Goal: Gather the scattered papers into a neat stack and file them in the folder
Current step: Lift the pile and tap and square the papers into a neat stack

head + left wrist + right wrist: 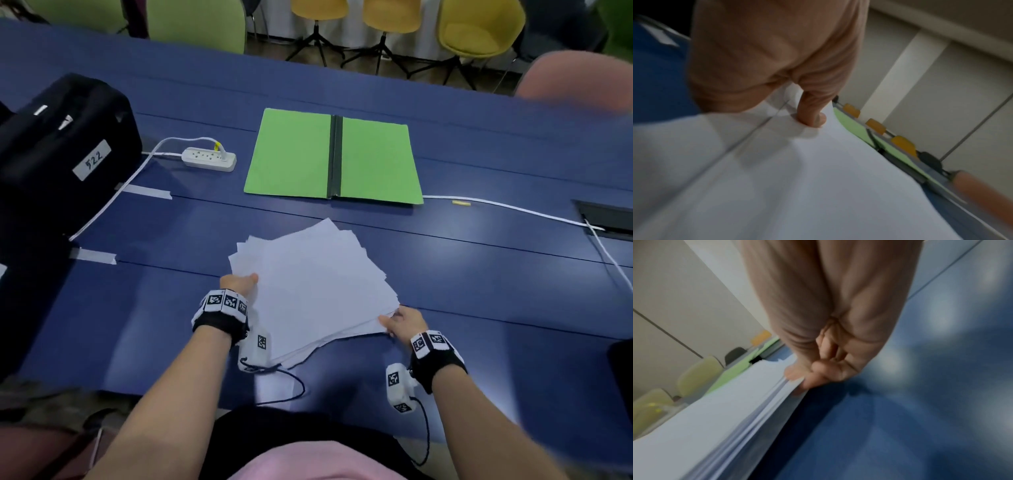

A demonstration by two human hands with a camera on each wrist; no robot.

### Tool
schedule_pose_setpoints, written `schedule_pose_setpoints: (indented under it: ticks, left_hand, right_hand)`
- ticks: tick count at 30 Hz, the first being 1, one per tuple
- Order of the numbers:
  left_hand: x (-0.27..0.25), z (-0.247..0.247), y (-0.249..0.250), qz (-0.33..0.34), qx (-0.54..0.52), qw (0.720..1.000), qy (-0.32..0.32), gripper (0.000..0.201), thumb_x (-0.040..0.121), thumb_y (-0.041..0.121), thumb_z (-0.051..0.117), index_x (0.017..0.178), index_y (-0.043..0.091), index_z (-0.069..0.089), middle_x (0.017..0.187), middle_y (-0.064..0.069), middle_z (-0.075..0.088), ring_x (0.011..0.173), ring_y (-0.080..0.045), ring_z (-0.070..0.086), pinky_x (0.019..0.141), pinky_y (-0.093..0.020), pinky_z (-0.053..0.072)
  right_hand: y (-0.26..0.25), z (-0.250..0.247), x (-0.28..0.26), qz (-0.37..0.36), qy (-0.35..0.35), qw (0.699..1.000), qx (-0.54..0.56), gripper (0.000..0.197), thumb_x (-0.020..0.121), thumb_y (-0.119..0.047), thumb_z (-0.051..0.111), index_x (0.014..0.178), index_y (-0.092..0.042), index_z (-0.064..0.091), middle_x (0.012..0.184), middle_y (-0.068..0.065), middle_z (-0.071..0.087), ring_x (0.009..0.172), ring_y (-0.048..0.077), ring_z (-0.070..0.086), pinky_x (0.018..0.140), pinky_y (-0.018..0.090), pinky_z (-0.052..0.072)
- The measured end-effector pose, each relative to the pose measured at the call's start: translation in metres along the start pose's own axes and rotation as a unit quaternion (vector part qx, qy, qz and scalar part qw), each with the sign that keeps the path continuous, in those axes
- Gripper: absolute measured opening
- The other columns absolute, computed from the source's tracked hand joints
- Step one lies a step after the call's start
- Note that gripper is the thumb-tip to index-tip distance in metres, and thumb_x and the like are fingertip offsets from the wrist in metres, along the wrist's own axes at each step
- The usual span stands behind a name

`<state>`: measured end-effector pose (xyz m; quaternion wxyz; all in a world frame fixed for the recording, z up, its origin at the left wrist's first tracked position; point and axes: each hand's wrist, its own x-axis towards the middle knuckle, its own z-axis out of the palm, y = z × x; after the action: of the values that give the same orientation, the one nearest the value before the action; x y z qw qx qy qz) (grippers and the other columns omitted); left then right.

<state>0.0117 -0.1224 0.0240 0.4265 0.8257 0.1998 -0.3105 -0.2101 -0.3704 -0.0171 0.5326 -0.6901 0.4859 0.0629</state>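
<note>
Clearly the fanned pile of white paper sheets (pixel 315 291) is pinched by left hand (pixel 239 282) and right hand (pixel 404 323); misaligned edges could slide loose before reaching the open green card folder (pixel 334 156).

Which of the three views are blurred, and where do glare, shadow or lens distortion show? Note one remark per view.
Head view: papers and green folder fairly sharp, table edges bowed by the wide lens, pink smear at top right. Left wrist view: dim and motion-blurred, left hand shadowing the sheets. Right wrist view: soft, pale glare patches on the table beside the right hand.
</note>
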Motion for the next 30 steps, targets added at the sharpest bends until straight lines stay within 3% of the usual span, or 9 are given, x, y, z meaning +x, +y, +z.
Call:
schedule_pose_setpoints:
  ticks: [4, 7, 10, 13, 17, 20, 23, 27, 30]
  left_hand:
    - [0.007, 0.003, -0.033, -0.033, 0.060, 0.998, -0.014, 0.054, 0.088, 0.031, 0.064, 0.128, -0.005, 0.053, 0.133, -0.021, 0.055, 0.123, -0.033, 0.054, 0.097, -0.034, 0.044]
    - [0.009, 0.005, -0.043, -0.041, 0.010, 0.999, -0.018, 0.067, 0.084, 0.030, 0.068, 0.135, -0.006, 0.043, 0.135, -0.018, 0.054, 0.122, -0.034, 0.055, 0.096, -0.034, 0.045]
    - [0.020, 0.007, -0.049, -0.036, -0.047, 0.997, -0.041, 0.052, 0.086, 0.025, 0.065, 0.127, -0.003, 0.050, 0.126, -0.017, 0.060, 0.114, -0.033, 0.060, 0.100, -0.043, 0.047]
    - [0.034, 0.012, -0.063, -0.044, -0.059, 0.995, -0.062, 0.050, 0.085, 0.026, 0.062, 0.124, -0.003, 0.051, 0.113, -0.014, 0.063, 0.110, -0.034, 0.062, 0.099, -0.047, 0.049]
    - [0.031, 0.023, -0.074, -0.052, -0.066, 0.991, -0.107, 0.029, 0.085, 0.027, 0.064, 0.103, 0.006, 0.058, 0.108, -0.014, 0.059, 0.097, -0.029, 0.061, 0.095, -0.043, 0.052]
    - [0.017, 0.024, -0.073, -0.057, -0.089, 0.982, -0.155, 0.029, 0.093, 0.017, 0.058, 0.117, 0.001, 0.055, 0.108, -0.015, 0.056, 0.097, -0.026, 0.057, 0.095, -0.041, 0.050]
    - [0.013, 0.021, -0.070, -0.081, -0.119, 0.970, -0.197, 0.034, 0.094, 0.013, 0.056, 0.122, -0.006, 0.052, 0.112, -0.016, 0.062, 0.104, -0.028, 0.061, 0.099, -0.044, 0.049]
    - [0.005, 0.011, -0.060, -0.089, -0.108, 0.953, -0.267, 0.021, 0.090, -0.003, 0.056, 0.110, 0.002, 0.061, 0.105, -0.011, 0.069, 0.095, -0.024, 0.065, 0.070, -0.031, 0.060]
    - [0.010, 0.000, -0.060, -0.063, -0.052, 0.953, -0.292, 0.034, 0.085, -0.007, 0.062, 0.117, 0.002, 0.060, 0.112, -0.012, 0.068, 0.099, -0.026, 0.066, 0.072, -0.031, 0.061]
  right_hand:
    - [0.024, 0.009, 0.008, 0.086, 0.084, 0.993, 0.001, 0.040, 0.080, -0.016, 0.071, 0.054, -0.015, 0.041, 0.037, -0.001, 0.054, 0.040, 0.017, 0.040, 0.051, 0.025, 0.036]
    - [0.019, 0.012, 0.005, 0.106, 0.109, 0.985, 0.079, 0.032, 0.083, -0.020, 0.068, 0.059, -0.014, 0.048, 0.039, -0.001, 0.053, 0.046, 0.017, 0.046, 0.058, 0.026, 0.046]
    - [0.014, 0.017, 0.000, 0.104, 0.046, 0.957, 0.266, 0.029, 0.087, -0.037, 0.063, 0.084, -0.009, 0.057, 0.075, 0.008, 0.061, 0.071, 0.018, 0.059, 0.080, 0.032, 0.055]
    - [0.012, 0.025, -0.001, 0.091, 0.002, 0.944, 0.316, 0.054, 0.080, -0.043, 0.069, 0.119, -0.008, 0.055, 0.111, 0.009, 0.064, 0.107, 0.017, 0.059, 0.096, 0.034, 0.049]
    - [0.000, 0.040, -0.003, 0.099, 0.039, 0.959, 0.263, 0.085, 0.052, -0.048, 0.086, 0.126, -0.030, 0.047, 0.121, -0.004, 0.060, 0.111, 0.021, 0.061, 0.098, 0.043, 0.050]
    - [-0.001, 0.049, 0.004, 0.079, 0.078, 0.975, 0.192, 0.104, 0.038, -0.051, 0.086, 0.132, -0.032, 0.046, 0.132, 0.000, 0.046, 0.110, 0.030, 0.059, 0.093, 0.050, 0.052]
    - [-0.012, 0.058, 0.000, 0.063, 0.014, 0.941, 0.331, 0.093, 0.057, -0.028, 0.087, 0.137, -0.032, 0.039, 0.135, 0.006, 0.054, 0.114, 0.030, 0.059, 0.092, 0.055, 0.050]
    - [-0.016, 0.053, -0.006, 0.080, 0.060, 0.931, 0.351, 0.111, 0.078, -0.006, 0.071, 0.148, -0.042, -0.007, 0.135, -0.001, 0.049, 0.117, 0.028, 0.056, 0.102, 0.055, 0.043]
    - [-0.008, 0.037, -0.009, 0.074, 0.041, 0.945, 0.315, 0.084, 0.083, 0.001, 0.065, 0.148, -0.025, 0.020, 0.135, 0.008, 0.054, 0.115, 0.032, 0.057, 0.099, 0.055, 0.045]
